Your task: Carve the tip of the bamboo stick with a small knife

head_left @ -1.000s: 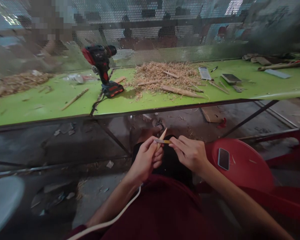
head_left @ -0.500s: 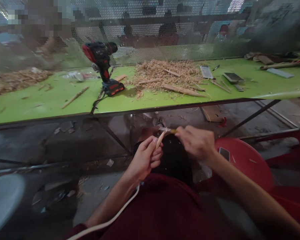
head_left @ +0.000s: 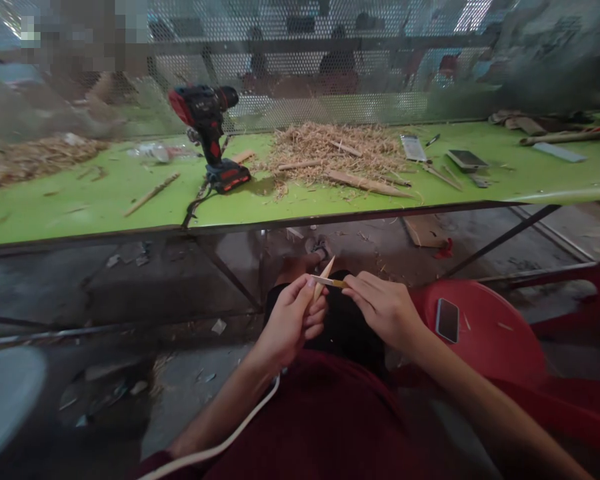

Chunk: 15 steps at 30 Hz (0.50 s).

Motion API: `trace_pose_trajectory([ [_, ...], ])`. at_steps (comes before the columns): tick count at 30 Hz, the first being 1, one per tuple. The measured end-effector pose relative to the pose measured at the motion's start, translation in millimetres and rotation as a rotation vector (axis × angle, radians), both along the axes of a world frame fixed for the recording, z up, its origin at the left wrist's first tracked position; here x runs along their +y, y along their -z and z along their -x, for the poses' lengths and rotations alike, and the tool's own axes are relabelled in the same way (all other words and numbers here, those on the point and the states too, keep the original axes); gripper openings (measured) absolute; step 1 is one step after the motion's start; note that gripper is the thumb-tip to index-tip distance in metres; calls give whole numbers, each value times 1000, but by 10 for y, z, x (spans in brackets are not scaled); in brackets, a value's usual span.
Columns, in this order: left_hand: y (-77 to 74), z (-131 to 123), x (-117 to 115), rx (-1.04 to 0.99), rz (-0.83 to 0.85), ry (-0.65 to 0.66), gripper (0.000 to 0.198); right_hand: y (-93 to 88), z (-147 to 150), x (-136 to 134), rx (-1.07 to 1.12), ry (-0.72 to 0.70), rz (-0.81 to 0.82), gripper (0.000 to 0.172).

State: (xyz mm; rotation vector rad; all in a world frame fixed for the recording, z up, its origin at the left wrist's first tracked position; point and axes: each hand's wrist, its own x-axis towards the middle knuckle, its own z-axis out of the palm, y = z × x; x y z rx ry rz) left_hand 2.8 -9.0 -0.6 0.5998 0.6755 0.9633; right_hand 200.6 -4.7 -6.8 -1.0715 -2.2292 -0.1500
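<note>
Right hand (head_left: 385, 308) drawn back toward lap since half-second-earlier frame, fingers closed round small knife (head_left: 329, 282), blade laid across pointed wooden stick (head_left: 323, 279). Left hand (head_left: 294, 319) pinching stick upright over lap, steadying tip for shaving. Cordless drill (head_left: 209, 135) standing on green bench (head_left: 80, 213).

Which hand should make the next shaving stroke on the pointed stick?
Right, most likely. The right hand grips the small blade, whose edge lies across the pointed stick near its tip. The left hand is closed around the stick's lower end, steadying it.
</note>
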Motion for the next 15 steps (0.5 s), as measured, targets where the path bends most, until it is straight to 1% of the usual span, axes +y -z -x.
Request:
trace_pose_trajectory([
  [2,4,6,2,0,-23,-11,43,30,13,25,-3,7,-11,32],
  [5,33,20,19,-3,-41,-18,43,7,-4,67,-24,11,-52,31],
  [9,61,54,62,-15,-34,9,42,-18,-9,131,-56,4,-97,32],
  [13,41,105,68,-15,-42,-12,42,-19,-35,246,-80,-3,-87,31],
  [15,28,130,41,-4,-32,-15,44,-53,-96,320,-68,26,-77,30],
])
